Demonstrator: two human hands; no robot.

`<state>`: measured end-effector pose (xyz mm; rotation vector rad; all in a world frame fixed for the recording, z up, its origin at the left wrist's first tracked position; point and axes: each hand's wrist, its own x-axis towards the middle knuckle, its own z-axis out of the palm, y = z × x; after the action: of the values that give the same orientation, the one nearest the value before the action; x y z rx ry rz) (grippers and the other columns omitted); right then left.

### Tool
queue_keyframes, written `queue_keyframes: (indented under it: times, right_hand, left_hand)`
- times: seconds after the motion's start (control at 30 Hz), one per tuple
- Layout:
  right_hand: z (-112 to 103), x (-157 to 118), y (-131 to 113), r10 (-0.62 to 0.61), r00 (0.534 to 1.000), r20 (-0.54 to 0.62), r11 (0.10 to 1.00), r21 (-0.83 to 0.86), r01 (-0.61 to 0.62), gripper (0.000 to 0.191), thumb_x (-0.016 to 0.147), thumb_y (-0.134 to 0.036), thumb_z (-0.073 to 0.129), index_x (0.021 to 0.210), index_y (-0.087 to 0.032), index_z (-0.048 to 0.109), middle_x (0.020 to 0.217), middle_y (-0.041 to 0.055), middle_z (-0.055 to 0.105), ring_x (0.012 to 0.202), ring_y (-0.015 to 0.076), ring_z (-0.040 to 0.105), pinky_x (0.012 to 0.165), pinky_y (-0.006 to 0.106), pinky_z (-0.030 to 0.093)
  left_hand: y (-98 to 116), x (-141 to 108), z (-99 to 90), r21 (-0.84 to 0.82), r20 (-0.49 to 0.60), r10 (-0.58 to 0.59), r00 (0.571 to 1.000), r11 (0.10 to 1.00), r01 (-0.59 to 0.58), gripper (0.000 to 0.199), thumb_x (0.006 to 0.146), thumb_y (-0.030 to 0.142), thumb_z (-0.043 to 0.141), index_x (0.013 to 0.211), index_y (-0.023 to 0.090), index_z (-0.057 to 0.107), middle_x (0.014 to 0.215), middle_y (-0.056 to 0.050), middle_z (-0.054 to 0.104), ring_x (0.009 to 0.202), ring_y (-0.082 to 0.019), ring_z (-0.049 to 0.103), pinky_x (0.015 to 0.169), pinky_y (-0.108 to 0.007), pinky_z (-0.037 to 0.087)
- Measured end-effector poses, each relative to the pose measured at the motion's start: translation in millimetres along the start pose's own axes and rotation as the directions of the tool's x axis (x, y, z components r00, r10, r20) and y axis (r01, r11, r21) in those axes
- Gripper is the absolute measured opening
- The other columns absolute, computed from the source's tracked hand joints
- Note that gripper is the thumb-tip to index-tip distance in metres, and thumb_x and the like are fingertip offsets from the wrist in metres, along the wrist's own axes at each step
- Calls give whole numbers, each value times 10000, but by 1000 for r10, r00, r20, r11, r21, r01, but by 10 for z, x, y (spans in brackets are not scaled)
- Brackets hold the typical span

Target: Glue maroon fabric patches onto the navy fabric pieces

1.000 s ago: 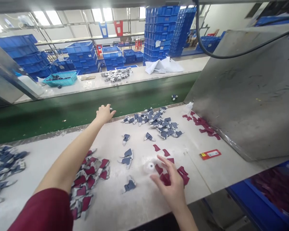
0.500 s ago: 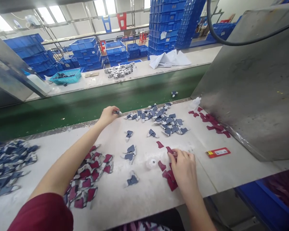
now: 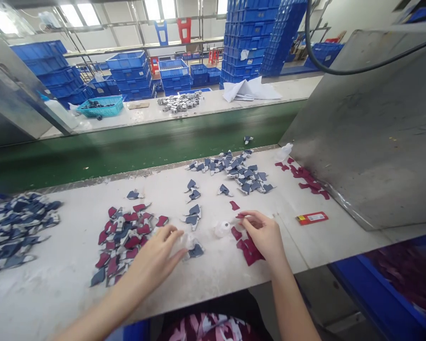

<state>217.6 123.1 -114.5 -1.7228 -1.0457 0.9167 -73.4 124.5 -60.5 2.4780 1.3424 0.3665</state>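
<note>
My left hand (image 3: 156, 258) stands open over the white table (image 3: 57, 293), its fingertips beside a grey-blue fabric piece (image 3: 196, 251) and a scrap of clear film (image 3: 188, 240). My right hand (image 3: 261, 235) pinches a small maroon fabric piece (image 3: 240, 216) between thumb and fingers. Under that hand lie more maroon pieces (image 3: 247, 252), with a white thread spool (image 3: 222, 229) just to its left. A mixed pile of maroon and grey pieces (image 3: 120, 241) sits left of my left hand. Several grey-blue pieces (image 3: 234, 170) spread across the far side of the table.
A heap of blue-and-white pieces (image 3: 17, 232) lies at the left end. A steel panel (image 3: 362, 128) rises at the right, with maroon pieces (image 3: 305, 179) and a red packet (image 3: 312, 218) before it. A green conveyor belt (image 3: 128, 137) runs behind the table. A blue crate (image 3: 379, 284) sits lower right.
My left hand has come back from the far table edge towards me and no longer holds a small piece. My right hand has moved slightly left, and a grey-blue piece now lies near the mixed pile.
</note>
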Motion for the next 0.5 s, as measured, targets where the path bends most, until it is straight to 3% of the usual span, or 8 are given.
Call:
queue_keyframes:
  times: [0.1, 0.2, 0.27, 0.37, 0.5]
  right_hand:
    - [28, -80, 16, 13, 1000, -22, 972, 236, -7, 258, 679, -409, 746, 816, -190, 752, 764, 70, 772, 737, 236, 741, 677, 325, 591]
    - [34, -164, 40, 40, 998, -48, 946, 324, -22, 306, 635, -436, 819, 756, -163, 751, 684, 78, 752, 625, 215, 710, 572, 305, 584]
    - [28, -222, 61, 66, 997, -45, 936, 350, -46, 341, 642, -451, 829, 792, -150, 770, 672, 79, 749, 558, 187, 677, 519, 290, 565]
    - [10, -312, 111, 72, 996, -46, 921, 386, -49, 392, 684, -446, 813, 940, -149, 797, 702, 81, 759, 546, 172, 669, 496, 280, 549]
    - [-16, -443, 187, 32, 998, -55, 909, 418, -6, 362, 721, -409, 800, 995, -172, 802, 753, 82, 771, 654, 190, 707, 585, 291, 576]
  left_hand:
    - [96, -182, 372, -64, -97, -59, 994, 997, 53, 266, 930, 312, 602, 1167, 199, 644, 1068, -107, 683, 942, -278, 688, 783, -389, 599]
    - [167, -165, 706, -147, -222, -104, 969, 986, 72, 187, 908, 223, 615, 1085, 184, 662, 1021, -112, 681, 931, -273, 675, 787, -396, 597]
    - [192, -123, 834, -207, -293, -140, 946, 975, 80, 131, 901, 185, 605, 1013, 181, 674, 991, -110, 687, 923, -273, 670, 793, -407, 594]
    - [213, -103, 873, -350, -305, -219, 927, 931, 104, 113, 890, 192, 613, 978, 195, 683, 1006, -101, 719, 945, -274, 679, 812, -414, 590]
    - [284, -134, 770, -623, -136, -384, 913, 750, 222, 146, 860, 277, 658, 976, 195, 690, 920, -65, 764, 825, -237, 724, 765, -361, 598]
